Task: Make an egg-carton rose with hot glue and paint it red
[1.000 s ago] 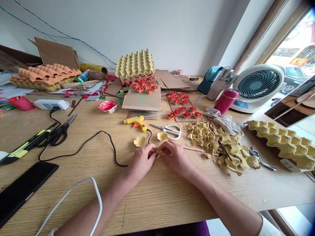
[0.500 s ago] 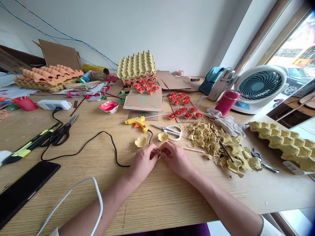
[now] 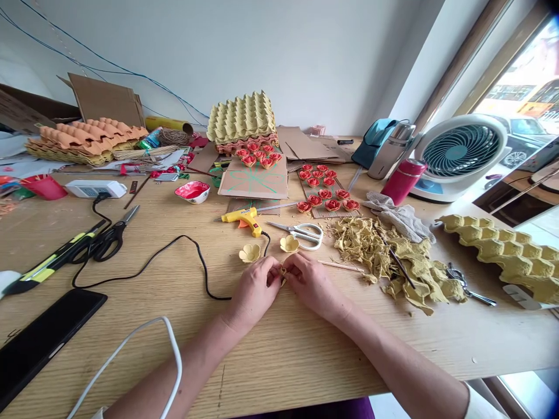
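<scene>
Now, in the head view, your hands meet near the middle of the table (image 3: 279,364), in from its front edge. Your left hand (image 3: 257,285) and your right hand (image 3: 317,285) each have thumb and fingertips together, pinching a small yellow piece (image 3: 283,276) between them. Your fingers partly hide it, and I cannot tell whether it touches the table.

The step in hand looks like curling or pressing this piece with both pinches. The next move, I judge, calls for light, even pressure with the fingertips kept close, since the thin material could tear or spring open.

Just beyond your hands, towards the back edge, sit the left cup (image 3: 250,252) and the right cup (image 3: 289,243), both yellow, petalled and open side up. The right one is just beside the white-handled scissors (image 3: 310,235). The yellow glue gun (image 3: 247,219) lies behind them, nozzle towards the table's left edge. Its black cord (image 3: 198,250) passes between the cups, so lifting the gun could drag it against one. Towards the right edge spreads a heap of yellow scraps (image 3: 360,241).
</scene>
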Demonstrator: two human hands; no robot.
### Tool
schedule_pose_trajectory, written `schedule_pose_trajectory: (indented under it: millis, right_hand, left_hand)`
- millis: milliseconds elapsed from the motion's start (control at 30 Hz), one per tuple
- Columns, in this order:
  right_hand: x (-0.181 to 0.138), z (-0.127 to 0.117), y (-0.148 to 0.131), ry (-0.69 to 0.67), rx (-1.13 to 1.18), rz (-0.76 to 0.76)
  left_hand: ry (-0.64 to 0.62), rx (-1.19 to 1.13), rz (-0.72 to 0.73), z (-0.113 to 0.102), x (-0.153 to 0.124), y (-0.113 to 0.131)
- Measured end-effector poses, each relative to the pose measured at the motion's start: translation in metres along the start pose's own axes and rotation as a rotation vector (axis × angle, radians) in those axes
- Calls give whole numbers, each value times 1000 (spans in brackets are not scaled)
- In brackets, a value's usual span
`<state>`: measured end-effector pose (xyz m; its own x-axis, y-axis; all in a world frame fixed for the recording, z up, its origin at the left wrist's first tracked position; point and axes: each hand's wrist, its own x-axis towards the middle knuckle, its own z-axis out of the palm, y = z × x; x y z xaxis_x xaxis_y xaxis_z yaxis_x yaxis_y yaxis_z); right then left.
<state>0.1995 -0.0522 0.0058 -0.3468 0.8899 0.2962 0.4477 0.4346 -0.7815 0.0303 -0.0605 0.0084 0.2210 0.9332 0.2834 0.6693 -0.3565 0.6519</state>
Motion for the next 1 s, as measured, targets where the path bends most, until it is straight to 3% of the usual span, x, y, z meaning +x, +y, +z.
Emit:
schedule_pose_trajectory:
  millis: [667, 1000]
  right_hand:
    - [1, -6, -1, -72, 77, 37]
    - [3, -8, 3, -46, 103, 93]
  left_hand:
    - [-120, -97, -39, -5, 2, -2]
    - [-116, -87, -30, -6, 4, -10]
